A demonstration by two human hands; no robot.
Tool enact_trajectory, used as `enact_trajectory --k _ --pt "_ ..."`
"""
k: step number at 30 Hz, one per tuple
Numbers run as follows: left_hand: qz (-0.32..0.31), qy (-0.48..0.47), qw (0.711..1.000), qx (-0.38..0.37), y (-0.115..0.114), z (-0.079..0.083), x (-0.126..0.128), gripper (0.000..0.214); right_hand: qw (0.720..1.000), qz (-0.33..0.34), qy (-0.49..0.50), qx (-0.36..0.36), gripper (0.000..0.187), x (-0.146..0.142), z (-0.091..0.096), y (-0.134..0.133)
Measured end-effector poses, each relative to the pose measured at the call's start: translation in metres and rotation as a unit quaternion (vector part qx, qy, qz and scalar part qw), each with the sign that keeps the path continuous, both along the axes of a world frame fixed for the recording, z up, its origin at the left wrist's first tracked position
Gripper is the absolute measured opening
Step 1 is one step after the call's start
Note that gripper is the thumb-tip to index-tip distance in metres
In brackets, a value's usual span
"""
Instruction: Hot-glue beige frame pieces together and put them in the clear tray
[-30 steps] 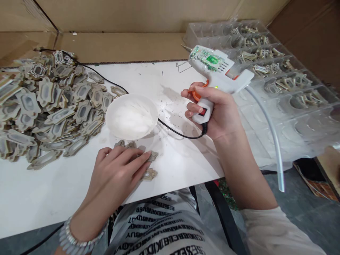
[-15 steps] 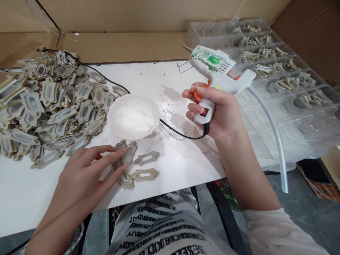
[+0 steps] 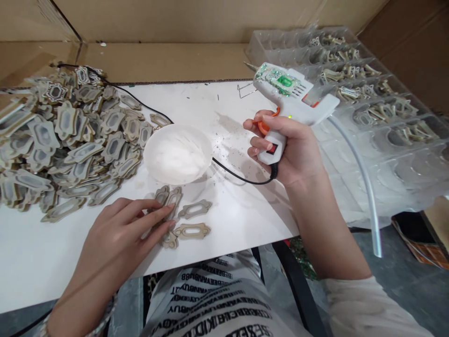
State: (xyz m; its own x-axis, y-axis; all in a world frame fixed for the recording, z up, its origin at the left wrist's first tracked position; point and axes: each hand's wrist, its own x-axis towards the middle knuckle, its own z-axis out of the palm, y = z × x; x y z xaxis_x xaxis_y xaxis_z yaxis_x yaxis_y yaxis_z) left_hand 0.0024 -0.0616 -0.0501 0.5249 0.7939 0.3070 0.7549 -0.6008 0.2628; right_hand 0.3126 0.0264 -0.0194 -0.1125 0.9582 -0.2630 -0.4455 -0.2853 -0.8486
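My right hand (image 3: 286, 140) grips a white hot glue gun (image 3: 275, 86) with an orange trigger and a green glittery patch. Its metal tip points up and left, and a glue stick (image 3: 361, 168) hangs from the back. At the table's near edge, the fingers of my left hand (image 3: 140, 224) close on a small grey frame-shaped plate (image 3: 175, 195). Other frame-shaped plates lie close by: one grey plate (image 3: 195, 208), a tan plate (image 3: 192, 230) and some partly hidden under my fingers.
Many similar plates form a heap (image 3: 80, 145) at the left. A white bowl (image 3: 150, 161) holding white sticks stands mid-table. A black cord (image 3: 238, 177) runs behind it to the glue gun. At right sits a clear compartment tray (image 3: 379, 154) with plates in several compartments. Cardboard walls (image 3: 168, 23) stand behind.
My left hand has shifted slightly right, and the plate under its fingers now sits a bit farther right. My right hand keeps the glue gun almost still.
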Motion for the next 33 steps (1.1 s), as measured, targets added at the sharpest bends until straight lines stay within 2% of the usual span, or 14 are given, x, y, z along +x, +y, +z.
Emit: enact_trajectory --k 9,18,26,33 --pt "0.002 0.055 0.997 0.051 -0.006 0.001 -0.001 0.025 1.000 -0.011 -0.005 -0.013 0.020 -0.001 0.002 0.000" --pt "0.021 0.084 0.995 0.047 -0.009 0.000 -0.003 0.031 1.000 0.007 -0.023 0.009 0.022 0.002 -0.001 0.001" --pt "0.054 0.050 0.996 0.049 -0.009 -0.001 0.000 0.020 1.000 0.008 -0.004 0.006 0.022 0.002 0.000 0.000" --pt "0.095 -0.027 0.995 0.033 -0.010 0.004 0.007 0.020 1.000 0.013 -0.015 0.011 0.023 0.002 0.000 0.000"
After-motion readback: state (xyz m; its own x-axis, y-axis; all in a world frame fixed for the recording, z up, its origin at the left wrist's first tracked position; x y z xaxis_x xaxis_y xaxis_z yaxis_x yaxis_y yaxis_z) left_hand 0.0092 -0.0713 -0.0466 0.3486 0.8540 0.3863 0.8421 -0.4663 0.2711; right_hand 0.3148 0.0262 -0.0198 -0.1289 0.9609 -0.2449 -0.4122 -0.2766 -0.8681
